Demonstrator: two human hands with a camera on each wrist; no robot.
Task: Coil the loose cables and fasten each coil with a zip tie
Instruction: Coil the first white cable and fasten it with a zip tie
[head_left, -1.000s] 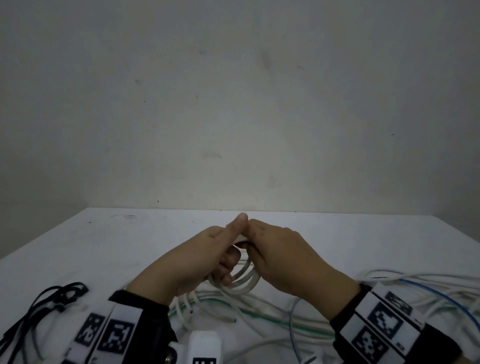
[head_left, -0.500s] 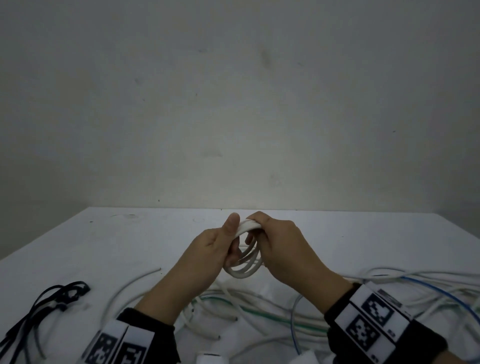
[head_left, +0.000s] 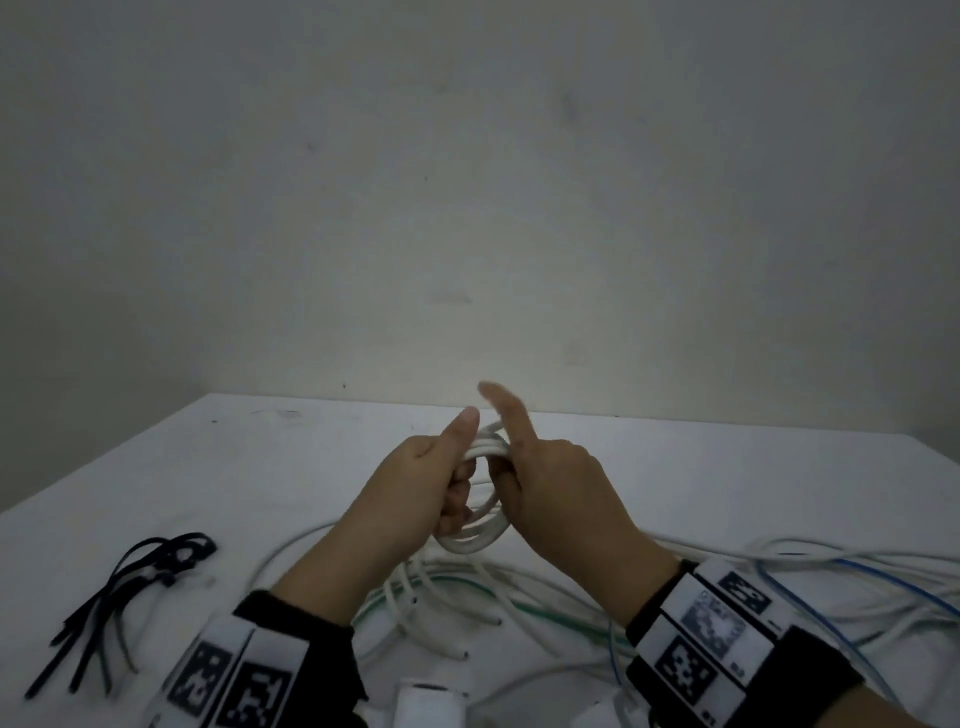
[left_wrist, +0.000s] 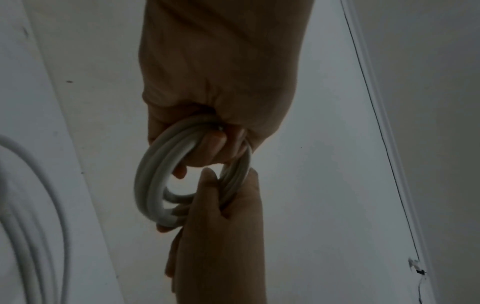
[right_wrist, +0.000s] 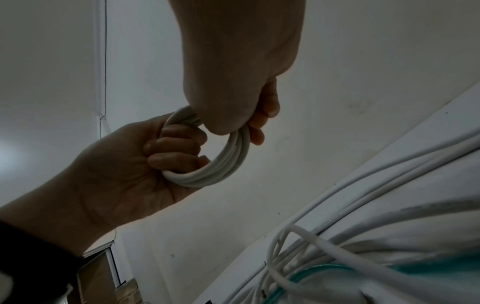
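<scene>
Head view — white coil between both hands.

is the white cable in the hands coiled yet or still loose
Coiled, not tied: the white cable forms several stacked loops held by the left hand and right hand; no zip tie shows on it.

coil partly hidden by fingers, cables cropped right

It looked like a plain workroom or lab corner: a bare white bench stood against a scuffed, unadorned wall, strewn with loose white, green and blue cables and black zip ties.
</scene>
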